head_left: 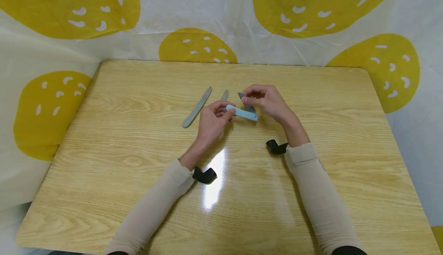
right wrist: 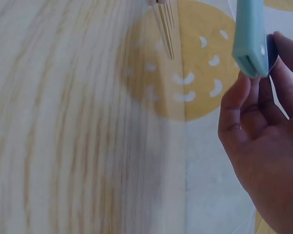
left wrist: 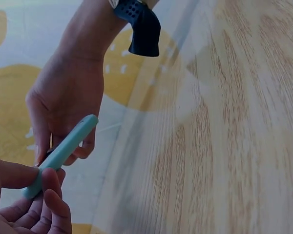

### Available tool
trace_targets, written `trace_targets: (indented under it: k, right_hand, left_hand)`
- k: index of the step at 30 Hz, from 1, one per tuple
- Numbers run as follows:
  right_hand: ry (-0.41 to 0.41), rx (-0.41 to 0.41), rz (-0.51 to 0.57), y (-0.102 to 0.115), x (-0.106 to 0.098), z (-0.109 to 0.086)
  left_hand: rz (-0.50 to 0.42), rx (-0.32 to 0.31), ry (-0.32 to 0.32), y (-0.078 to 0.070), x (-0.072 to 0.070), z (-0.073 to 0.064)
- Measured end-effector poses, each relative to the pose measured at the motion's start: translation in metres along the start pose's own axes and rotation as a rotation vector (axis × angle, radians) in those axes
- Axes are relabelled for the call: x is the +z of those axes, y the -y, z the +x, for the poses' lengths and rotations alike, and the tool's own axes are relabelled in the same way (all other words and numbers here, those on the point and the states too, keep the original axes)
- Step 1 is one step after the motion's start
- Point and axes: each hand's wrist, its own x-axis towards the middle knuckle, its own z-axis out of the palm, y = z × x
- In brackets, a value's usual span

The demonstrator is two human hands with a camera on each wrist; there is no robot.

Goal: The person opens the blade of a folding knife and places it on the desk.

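Observation:
A folding knife with a light blue handle [head_left: 243,113] is held above the table between both hands. Its dark grey blade [head_left: 250,106] stands out at an angle from the handle's right end. My left hand [head_left: 212,122] pinches the handle's left end between thumb and fingers. The blade is pinched near its tip by my right hand [head_left: 271,102]. In the right wrist view the handle [right wrist: 249,36] shows a slot at its end, and the blade is mostly hidden by it. Left of my hands lies an unfolded grey knife [head_left: 196,110]. Another knife's blade [head_left: 225,95] shows behind my left hand; its handle is hidden.
The wooden table [head_left: 138,139] runs back to a white curtain [head_left: 194,5] with yellow shapes. A black wrist mount [head_left: 205,175] sits at my left cuff, and another black mount [head_left: 275,147] at the right one.

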Motion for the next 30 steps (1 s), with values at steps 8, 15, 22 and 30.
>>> trace_targets:
  k: [8, 15, 22, 30]
  right_hand:
    - [-0.099, 0.032, 0.099, -0.001, -0.003, 0.001]
    - [-0.145, 0.009, 0.118, -0.004, -0.008, 0.001]
    - [-0.179, 0.01, 0.16, -0.007, -0.01, 0.0]
    - [-0.212, 0.015, 0.19, -0.009, -0.011, 0.002]
  left_hand:
    - [-0.013, -0.029, -0.015, 0.0, -0.002, -0.001]
    - [-0.026, -0.032, -0.035, -0.001, -0.001, -0.002]
    - [-0.059, -0.029, -0.06, 0.002, -0.003, -0.002]
    - [-0.086, -0.002, -0.057, 0.003, -0.004, -0.002]
